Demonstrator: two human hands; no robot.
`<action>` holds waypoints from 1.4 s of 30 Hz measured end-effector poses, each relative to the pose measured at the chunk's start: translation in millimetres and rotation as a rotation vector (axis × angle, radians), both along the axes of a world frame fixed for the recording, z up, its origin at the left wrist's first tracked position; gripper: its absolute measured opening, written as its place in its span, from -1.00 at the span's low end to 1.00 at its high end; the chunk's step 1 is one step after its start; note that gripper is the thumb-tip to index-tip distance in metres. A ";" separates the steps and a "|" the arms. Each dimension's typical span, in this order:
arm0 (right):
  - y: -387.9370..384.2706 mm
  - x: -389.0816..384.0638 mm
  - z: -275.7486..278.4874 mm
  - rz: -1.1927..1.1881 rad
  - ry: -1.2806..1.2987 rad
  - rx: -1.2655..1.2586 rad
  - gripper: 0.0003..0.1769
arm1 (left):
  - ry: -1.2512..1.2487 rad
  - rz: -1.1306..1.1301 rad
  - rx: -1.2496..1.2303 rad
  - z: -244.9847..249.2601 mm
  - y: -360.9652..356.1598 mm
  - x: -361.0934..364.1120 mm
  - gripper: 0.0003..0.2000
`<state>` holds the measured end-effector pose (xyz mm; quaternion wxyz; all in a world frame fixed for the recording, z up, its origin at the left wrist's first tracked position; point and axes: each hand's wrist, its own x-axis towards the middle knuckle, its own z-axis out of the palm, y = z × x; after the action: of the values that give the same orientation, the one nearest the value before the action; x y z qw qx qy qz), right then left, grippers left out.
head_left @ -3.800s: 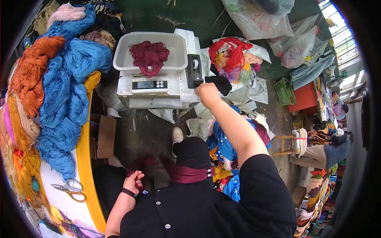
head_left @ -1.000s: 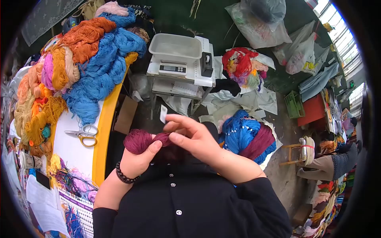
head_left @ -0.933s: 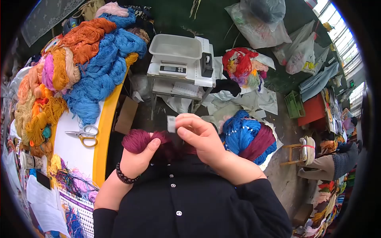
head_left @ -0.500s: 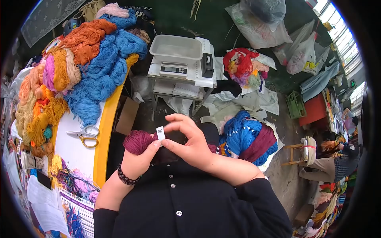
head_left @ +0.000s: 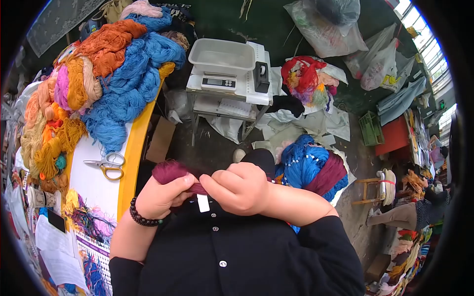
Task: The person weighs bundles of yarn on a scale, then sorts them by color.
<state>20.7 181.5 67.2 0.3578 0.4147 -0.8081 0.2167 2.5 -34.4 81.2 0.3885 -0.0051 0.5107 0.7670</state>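
Observation:
In front of the chest, my left hand [head_left: 160,196] is closed on a skein of maroon yarn [head_left: 169,171], whose bulk sticks out above the fingers. My right hand [head_left: 237,190] is curled in a fist around the other part of the same yarn, and a short twisted stretch shows between the two hands. A small white tag [head_left: 203,203] hangs down from that stretch. Its face shows no readable print. To the left, scissors [head_left: 111,166] with a yellow and a white handle lie on the white tabletop with the yellow edge [head_left: 129,173].
Blue yarn [head_left: 123,84] and orange yarn [head_left: 109,44] heap on the left table. A scale [head_left: 219,83] with a clear tub stands ahead. Blue and maroon skeins [head_left: 311,165] lie on the floor at right. A wooden stool [head_left: 368,191] and another person [head_left: 407,212] are at far right.
My right hand has closed from a loose pinch near the tag into a fist on the yarn. The tag has turned and dropped below the yarn. My left hand has moved slightly left.

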 end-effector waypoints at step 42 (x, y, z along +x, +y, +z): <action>-8.6 -3.5 -21.2 -0.099 -0.656 -0.422 -0.93 | 0.165 0.123 -0.061 -41.8 20.9 -0.7 -0.86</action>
<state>17.1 173.0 46.0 0.1678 0.2012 -0.8361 0.4819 1.8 -13.5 39.4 0.2968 0.0149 0.5630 0.7712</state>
